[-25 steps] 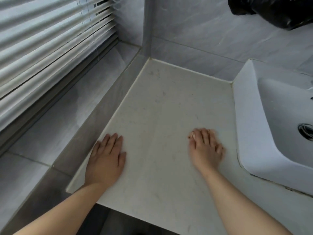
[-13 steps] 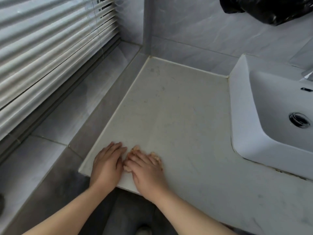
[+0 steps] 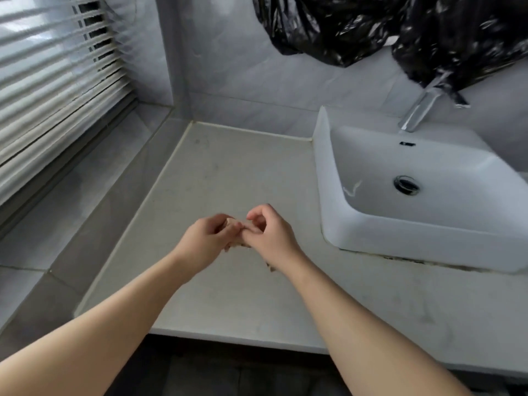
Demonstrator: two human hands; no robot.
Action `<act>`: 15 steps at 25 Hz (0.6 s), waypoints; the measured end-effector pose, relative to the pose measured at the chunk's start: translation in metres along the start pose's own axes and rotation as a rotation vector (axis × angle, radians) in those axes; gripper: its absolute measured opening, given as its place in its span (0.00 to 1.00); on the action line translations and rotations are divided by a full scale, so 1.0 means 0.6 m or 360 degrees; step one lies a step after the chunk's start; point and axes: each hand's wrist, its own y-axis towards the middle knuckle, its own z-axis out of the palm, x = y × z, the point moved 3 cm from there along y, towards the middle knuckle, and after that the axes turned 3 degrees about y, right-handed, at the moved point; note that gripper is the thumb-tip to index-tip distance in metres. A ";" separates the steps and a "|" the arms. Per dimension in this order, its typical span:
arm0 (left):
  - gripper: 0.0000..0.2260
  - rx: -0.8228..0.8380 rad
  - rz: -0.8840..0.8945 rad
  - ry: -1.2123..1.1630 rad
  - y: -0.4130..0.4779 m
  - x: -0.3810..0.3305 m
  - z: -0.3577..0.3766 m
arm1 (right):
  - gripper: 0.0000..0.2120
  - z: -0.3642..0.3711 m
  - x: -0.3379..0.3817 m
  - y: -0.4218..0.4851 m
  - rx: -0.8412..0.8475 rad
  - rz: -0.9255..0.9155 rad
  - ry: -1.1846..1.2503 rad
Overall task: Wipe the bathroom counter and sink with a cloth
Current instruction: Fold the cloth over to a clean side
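Both my hands meet above the middle of the pale stone counter (image 3: 228,178). My left hand (image 3: 204,242) and my right hand (image 3: 270,235) have their fingers curled together around a small beige cloth (image 3: 238,245). Only scraps of the cloth show between and under the hands; most of it is hidden. The white rectangular sink (image 3: 400,232) stands on the counter to the right of my hands, apart from them, with a round metal drain (image 3: 406,184) in its basin.
A chrome faucet (image 3: 417,112) juts over the back of the sink. A black plastic bag (image 3: 371,27) hangs on the tiled wall above it. White blinds (image 3: 57,81) and a grey tiled sill (image 3: 71,201) run along the left, one step lower than the counter.
My hands lay flat side by side at the counter's front left edge. Now they are lifted, further in toward the middle, with fingers bunched on the cloth. The view has swung right toward the sink.
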 end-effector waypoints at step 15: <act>0.05 0.0022 -0.0026 -0.0783 0.193 -0.278 0.307 | 0.10 -0.437 -0.083 0.086 -0.0248 0.0077 0.0772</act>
